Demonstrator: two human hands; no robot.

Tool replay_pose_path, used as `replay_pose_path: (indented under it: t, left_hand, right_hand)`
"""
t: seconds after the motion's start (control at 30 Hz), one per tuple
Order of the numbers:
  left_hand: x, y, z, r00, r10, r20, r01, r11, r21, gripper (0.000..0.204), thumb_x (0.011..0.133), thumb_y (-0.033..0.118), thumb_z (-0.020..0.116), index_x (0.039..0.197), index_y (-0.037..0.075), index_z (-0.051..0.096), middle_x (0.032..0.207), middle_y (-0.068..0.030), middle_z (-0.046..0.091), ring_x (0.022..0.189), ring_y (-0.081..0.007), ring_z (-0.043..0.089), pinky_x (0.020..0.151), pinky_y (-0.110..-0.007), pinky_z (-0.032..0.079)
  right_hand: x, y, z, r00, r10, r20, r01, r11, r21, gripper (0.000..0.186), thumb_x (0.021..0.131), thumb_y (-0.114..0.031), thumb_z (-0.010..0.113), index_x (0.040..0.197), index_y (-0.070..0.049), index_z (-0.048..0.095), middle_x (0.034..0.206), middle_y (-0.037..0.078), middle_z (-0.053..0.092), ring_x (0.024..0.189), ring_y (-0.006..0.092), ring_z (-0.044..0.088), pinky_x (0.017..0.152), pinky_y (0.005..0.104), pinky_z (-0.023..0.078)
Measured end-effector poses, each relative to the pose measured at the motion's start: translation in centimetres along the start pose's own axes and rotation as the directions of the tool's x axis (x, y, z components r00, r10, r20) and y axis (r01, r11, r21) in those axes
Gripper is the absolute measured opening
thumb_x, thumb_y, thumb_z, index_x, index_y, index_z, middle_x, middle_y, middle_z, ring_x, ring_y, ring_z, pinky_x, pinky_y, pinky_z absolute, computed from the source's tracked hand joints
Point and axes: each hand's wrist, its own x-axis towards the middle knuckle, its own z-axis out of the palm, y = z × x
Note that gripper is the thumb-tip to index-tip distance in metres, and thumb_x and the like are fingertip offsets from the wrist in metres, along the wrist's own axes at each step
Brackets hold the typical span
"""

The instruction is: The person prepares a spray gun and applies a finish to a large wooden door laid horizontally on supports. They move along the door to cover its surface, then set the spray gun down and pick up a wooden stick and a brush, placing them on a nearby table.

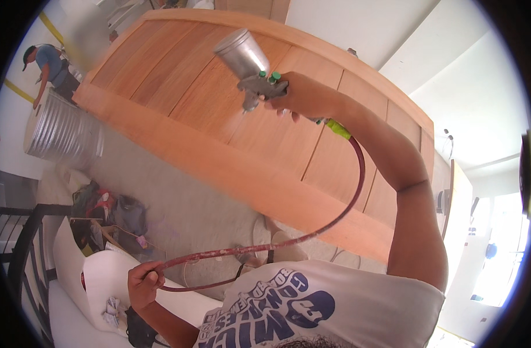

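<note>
My right hand [288, 98] is closed round the grip of a spray gun [256, 88] with green knobs and a silver cup [240, 52] on top. A faint mist leaves its nozzle toward a large panelled wooden door [219, 116], which stands tilted in front of me. Yellow-green tape [338, 129] wraps the joint below the grip, where a dark red air hose [361, 174] begins. That hose loops down to the left, and my left hand [145, 284] is shut on it low down, well away from the door.
At the far left a person [48, 69] in a blue shirt bends over a ribbed silvery roll [62, 130]. A black railing [36, 249] stands at lower left, beside a heap of bags and cloths [117, 214] on the grey floor [161, 180]. A bright window [500, 249] is at right.
</note>
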Motion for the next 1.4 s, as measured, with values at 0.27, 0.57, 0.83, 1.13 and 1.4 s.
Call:
replay_pose_path:
  t: [0.27,0.57,0.83,1.13,1.4]
  left_hand:
    - [9.2,2.4,10.2,0.993,-0.116,-0.001,0.116,0.992,0.051,0.038,0.092,0.021,0.070,0.118,-0.006,0.066,0.076,-0.0077,0.064,0.056,-0.0085,0.048,0.050,-0.023,0.037]
    - [18.0,4.8,19.8,0.993,-0.108,0.049,0.111,0.992,-0.058,0.036,0.095,0.016,0.065,0.122,-0.008,0.063,0.077,-0.0073,0.063,0.055,-0.0080,0.045,0.050,-0.024,0.036]
    - [19.4,4.9,20.1,0.988,-0.139,0.069,0.144,0.986,-0.080,0.038,0.095,0.018,0.066,0.124,-0.006,0.061,0.078,-0.0075,0.062,0.052,-0.0086,0.041,0.046,-0.025,0.034]
    - [12.8,3.1,13.1,0.981,-0.185,-0.062,0.184,0.983,-0.020,0.028,0.092,0.015,0.065,0.112,-0.005,0.068,0.074,-0.0067,0.063,0.054,-0.0090,0.046,0.051,-0.023,0.036]
    - [5.3,-0.2,6.5,0.992,-0.091,0.084,0.089,0.996,0.028,0.035,0.092,0.025,0.070,0.110,-0.005,0.070,0.074,-0.0047,0.065,0.057,-0.0085,0.050,0.051,-0.023,0.037]
  right_hand:
    - [8.1,10.6,-12.5,0.956,0.008,-0.295,-0.034,0.996,-0.085,0.034,0.092,-0.024,0.069,0.111,0.003,0.062,0.082,0.008,0.064,0.061,0.0146,0.061,0.054,0.0302,0.052]
    - [19.0,18.7,-26.2,0.815,0.010,-0.579,-0.178,0.956,-0.234,0.032,0.092,-0.018,0.065,0.118,0.000,0.061,0.098,0.019,0.069,0.083,0.0291,0.069,0.068,0.0405,0.056]
    - [21.2,22.8,-29.3,0.756,-0.099,-0.647,-0.255,0.866,-0.430,0.030,0.090,-0.016,0.063,0.112,0.004,0.062,0.101,0.025,0.069,0.096,0.0385,0.068,0.080,0.0473,0.056]
    - [8.8,10.7,-18.1,0.921,0.069,-0.384,-0.133,0.981,-0.143,0.030,0.089,-0.025,0.069,0.105,0.001,0.065,0.076,0.007,0.065,0.059,0.0123,0.060,0.052,0.0276,0.050]
    - [-0.6,3.0,-6.9,0.983,0.073,-0.166,-0.088,0.992,-0.085,0.027,0.089,-0.026,0.072,0.095,-0.001,0.065,0.076,0.004,0.065,0.061,0.0099,0.060,0.054,0.0253,0.050]
